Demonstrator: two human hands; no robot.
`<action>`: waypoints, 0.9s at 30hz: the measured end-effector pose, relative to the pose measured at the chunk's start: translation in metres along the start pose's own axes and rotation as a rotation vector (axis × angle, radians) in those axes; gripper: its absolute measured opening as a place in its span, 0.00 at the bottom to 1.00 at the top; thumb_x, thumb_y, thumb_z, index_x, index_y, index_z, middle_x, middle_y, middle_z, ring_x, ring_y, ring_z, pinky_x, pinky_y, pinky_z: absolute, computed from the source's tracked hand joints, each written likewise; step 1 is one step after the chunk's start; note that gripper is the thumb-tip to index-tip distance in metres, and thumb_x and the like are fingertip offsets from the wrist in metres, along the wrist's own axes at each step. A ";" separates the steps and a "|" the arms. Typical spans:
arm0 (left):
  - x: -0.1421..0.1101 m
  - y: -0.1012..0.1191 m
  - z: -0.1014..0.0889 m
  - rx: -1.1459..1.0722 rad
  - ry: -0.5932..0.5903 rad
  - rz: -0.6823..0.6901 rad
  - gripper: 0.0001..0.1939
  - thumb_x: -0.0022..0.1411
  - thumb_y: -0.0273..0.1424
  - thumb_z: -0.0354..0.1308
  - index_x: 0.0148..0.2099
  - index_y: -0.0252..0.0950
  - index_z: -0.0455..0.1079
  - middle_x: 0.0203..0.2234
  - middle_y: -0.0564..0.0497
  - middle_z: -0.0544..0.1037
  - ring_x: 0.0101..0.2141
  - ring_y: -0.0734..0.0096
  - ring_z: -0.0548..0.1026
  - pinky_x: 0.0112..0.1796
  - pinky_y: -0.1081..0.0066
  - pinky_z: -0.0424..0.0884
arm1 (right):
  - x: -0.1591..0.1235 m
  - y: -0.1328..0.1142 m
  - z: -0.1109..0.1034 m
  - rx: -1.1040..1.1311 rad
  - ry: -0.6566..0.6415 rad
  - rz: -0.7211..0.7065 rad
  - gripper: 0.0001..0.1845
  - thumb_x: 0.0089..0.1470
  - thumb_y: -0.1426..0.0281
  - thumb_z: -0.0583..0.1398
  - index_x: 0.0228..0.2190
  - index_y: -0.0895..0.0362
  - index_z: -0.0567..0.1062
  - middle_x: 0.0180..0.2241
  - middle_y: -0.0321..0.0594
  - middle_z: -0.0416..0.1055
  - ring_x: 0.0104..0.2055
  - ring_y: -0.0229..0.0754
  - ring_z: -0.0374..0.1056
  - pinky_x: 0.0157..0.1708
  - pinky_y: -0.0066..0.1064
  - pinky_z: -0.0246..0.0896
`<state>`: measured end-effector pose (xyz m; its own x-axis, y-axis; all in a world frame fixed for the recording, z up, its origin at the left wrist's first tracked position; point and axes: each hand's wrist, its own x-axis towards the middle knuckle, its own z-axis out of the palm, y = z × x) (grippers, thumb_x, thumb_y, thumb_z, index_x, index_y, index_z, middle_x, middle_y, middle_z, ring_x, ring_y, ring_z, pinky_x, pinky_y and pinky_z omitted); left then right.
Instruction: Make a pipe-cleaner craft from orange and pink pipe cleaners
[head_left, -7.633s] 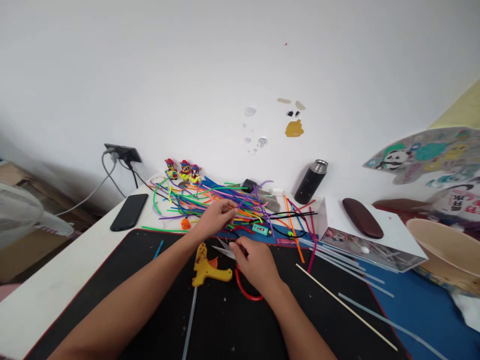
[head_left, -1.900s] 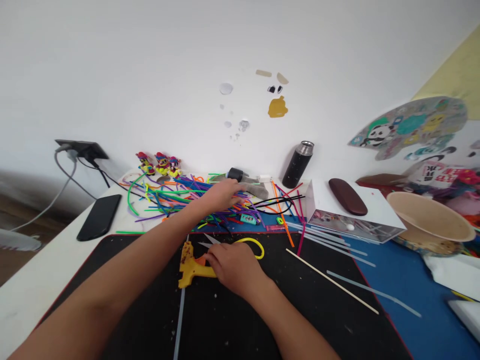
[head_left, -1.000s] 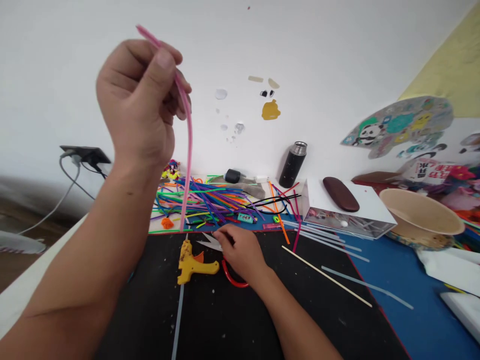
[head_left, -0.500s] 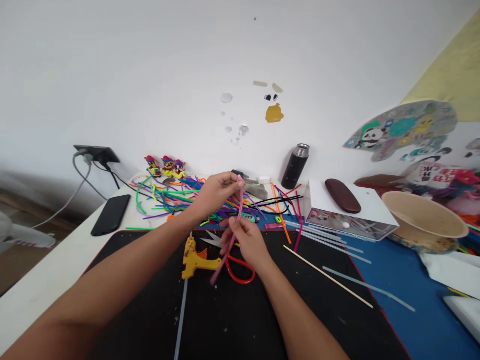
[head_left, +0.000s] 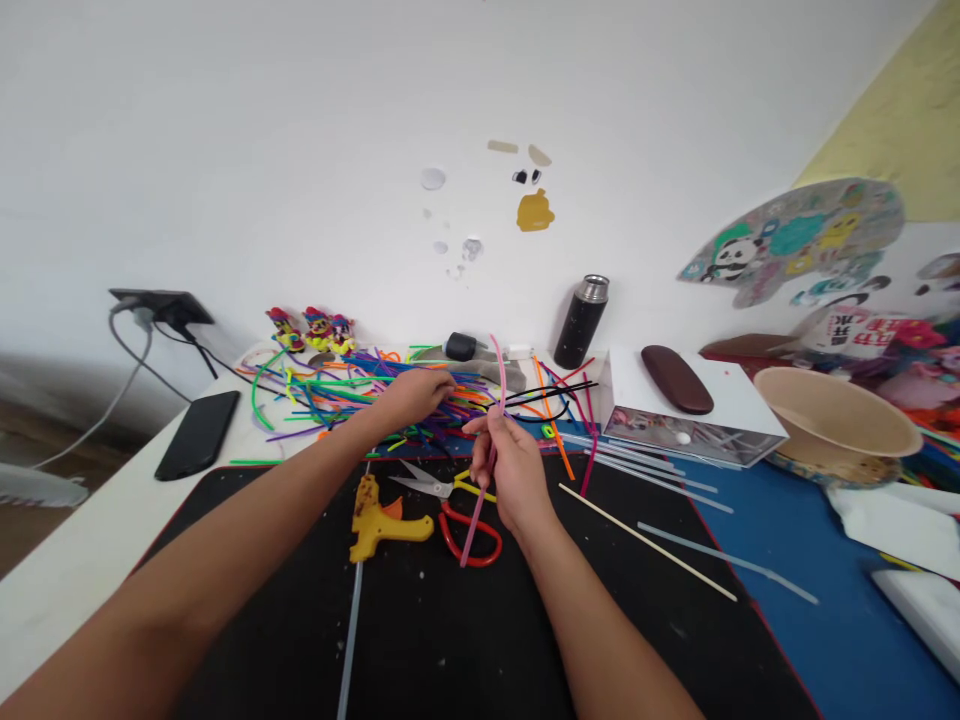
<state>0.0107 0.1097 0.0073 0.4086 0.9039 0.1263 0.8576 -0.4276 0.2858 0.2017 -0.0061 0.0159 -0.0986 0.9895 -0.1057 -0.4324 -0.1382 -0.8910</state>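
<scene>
Now the right hand [head_left: 517, 460] has a pink pipe cleaner [head_left: 475, 523] pinched mid-length, partly lost behind the fingers, lower end in front of the scissors [head_left: 442, 488]! Left hand [head_left: 421, 393] over the pipe-cleaner heap [head_left: 352, 400], fingertips obscured; whether it grips anything, can't tell. Below the glue gun [head_left: 375, 522], the frame cuts off its glue stick [head_left: 350, 640].

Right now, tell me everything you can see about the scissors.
The scissors have two silvery, metal-looking blades, parted and pointing left. One handle loop is red; the other is yellow, partly hidden behind the right hand. They lie on the black mat, just right of the glue gun. The pink stem crosses in front of the red loop; whether they touch is unclear.
</scene>
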 end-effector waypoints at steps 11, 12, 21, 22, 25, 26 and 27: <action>0.006 0.002 0.010 0.207 -0.092 0.032 0.14 0.69 0.28 0.52 0.49 0.39 0.79 0.47 0.43 0.84 0.45 0.57 0.82 0.43 0.68 0.74 | 0.000 0.000 0.001 -0.022 0.002 0.009 0.35 0.53 0.37 0.65 0.29 0.59 0.79 0.14 0.29 0.65 0.10 0.30 0.56 0.12 0.23 0.48; 0.006 0.003 0.011 0.215 -0.092 0.034 0.15 0.69 0.27 0.52 0.49 0.39 0.79 0.47 0.43 0.83 0.45 0.57 0.82 0.43 0.68 0.74 | 0.000 0.000 0.001 -0.024 0.000 0.014 0.35 0.53 0.37 0.65 0.28 0.59 0.79 0.14 0.30 0.65 0.10 0.30 0.56 0.12 0.23 0.47; 0.012 0.001 0.010 0.242 -0.055 -0.022 0.15 0.74 0.32 0.49 0.50 0.39 0.78 0.45 0.43 0.84 0.45 0.56 0.82 0.41 0.67 0.74 | -0.002 0.002 0.003 -0.032 -0.014 0.019 0.34 0.53 0.38 0.65 0.28 0.59 0.79 0.14 0.30 0.65 0.10 0.30 0.56 0.11 0.23 0.46; 0.013 0.001 0.011 0.245 -0.056 -0.025 0.16 0.74 0.32 0.48 0.50 0.39 0.78 0.45 0.43 0.84 0.44 0.56 0.82 0.41 0.66 0.74 | -0.002 0.002 0.002 -0.030 -0.014 0.018 0.34 0.53 0.38 0.66 0.28 0.59 0.79 0.14 0.30 0.65 0.10 0.30 0.56 0.11 0.23 0.47; 0.013 0.000 0.014 0.258 -0.072 -0.024 0.15 0.73 0.30 0.49 0.51 0.38 0.77 0.45 0.42 0.84 0.43 0.56 0.82 0.40 0.67 0.73 | -0.002 0.002 0.002 -0.031 -0.015 0.018 0.34 0.52 0.38 0.66 0.28 0.59 0.78 0.14 0.29 0.65 0.10 0.30 0.56 0.12 0.23 0.47; 0.013 0.000 0.014 0.263 -0.078 -0.020 0.15 0.73 0.29 0.49 0.51 0.38 0.77 0.45 0.41 0.84 0.42 0.57 0.82 0.39 0.67 0.73 | -0.002 0.002 0.003 -0.034 -0.016 0.019 0.34 0.52 0.38 0.66 0.28 0.59 0.78 0.14 0.29 0.65 0.10 0.30 0.56 0.11 0.23 0.47; 0.014 0.001 0.015 0.267 -0.085 -0.016 0.15 0.72 0.28 0.49 0.52 0.37 0.77 0.44 0.41 0.84 0.42 0.57 0.82 0.39 0.67 0.73 | -0.002 0.002 0.003 -0.037 -0.016 0.020 0.34 0.53 0.38 0.66 0.28 0.59 0.78 0.14 0.29 0.65 0.10 0.30 0.57 0.11 0.23 0.47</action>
<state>0.0215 0.1216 -0.0054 0.4097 0.9113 0.0405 0.9114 -0.4108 0.0252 0.1983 -0.0088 0.0155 -0.1216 0.9857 -0.1164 -0.3964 -0.1558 -0.9048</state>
